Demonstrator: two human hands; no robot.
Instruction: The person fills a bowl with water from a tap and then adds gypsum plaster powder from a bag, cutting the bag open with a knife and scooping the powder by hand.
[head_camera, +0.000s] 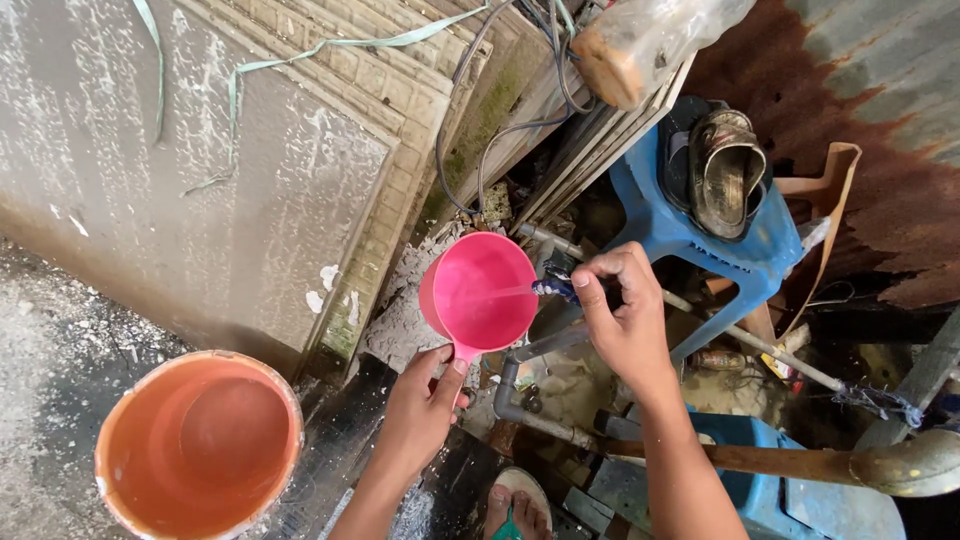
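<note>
Left hand (420, 410): closed around handle of pink scoop (480, 292), centre of frame.
Right hand (622, 310): fingers wrapped on tap (553, 288), just right of scoop.
Water: thin stream from tap into scoop.
Orange bucket (198, 446): lower left, well apart.
Blue stool (700, 235): upper right.

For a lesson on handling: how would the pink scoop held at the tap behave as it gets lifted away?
The scoop looks like thin plastic, so probably light and fairly stiff. Water is streaming in from the tap, so it likely grows heavier and could slop. The left hand holds only its short handle, so it may tip forward; wet plastic may be slippery.
</note>
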